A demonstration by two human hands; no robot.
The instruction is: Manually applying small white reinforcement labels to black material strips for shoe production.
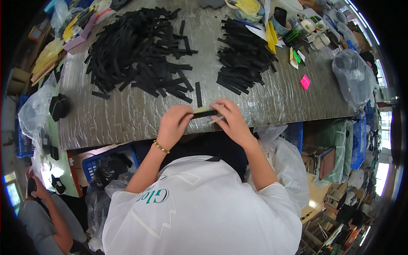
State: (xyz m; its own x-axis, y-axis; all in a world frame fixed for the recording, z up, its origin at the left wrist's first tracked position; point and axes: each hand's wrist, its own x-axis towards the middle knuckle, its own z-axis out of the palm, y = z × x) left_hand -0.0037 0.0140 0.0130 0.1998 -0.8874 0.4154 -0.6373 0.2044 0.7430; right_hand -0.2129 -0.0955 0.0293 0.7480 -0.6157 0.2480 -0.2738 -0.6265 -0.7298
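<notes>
Between my two hands, at the table's near edge, a short black strip (pixel 204 114) is held level. My left hand (pixel 175 122) pinches its left end; a beaded bracelet is on that wrist. At the strip's right end the fingers of my right hand (pixel 231 121) close on it. Something thin and pale (pixel 216 120) shows at those fingers, too blurred to name. Just behind the strip lies a pale yellowish piece (pixel 201 109), partly hidden. A single black strip (pixel 198 94) rests on the table right beyond my hands.
A large loose heap of black strips (pixel 131 51) covers the table's left; a smaller pile (pixel 244 59) lies right. Farther right are a pink pad (pixel 305 82), cups with tools, and a plastic bag (pixel 352 76). Blue crates (pixel 91 165) stand below. Another person (pixel 51 216) sits at left.
</notes>
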